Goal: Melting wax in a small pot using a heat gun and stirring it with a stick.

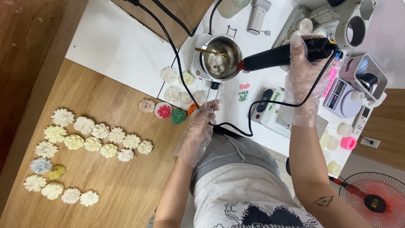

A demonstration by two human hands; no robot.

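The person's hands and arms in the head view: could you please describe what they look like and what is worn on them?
Both the left hand and the right hand wear thin, loose, clear plastic gloves that crinkle and end just past the wrists. Above them the forearms are bare, with no sleeves in view. The right forearm carries a small dark tattoo shaped like a diamond.

head camera, looking straight down, near worktable
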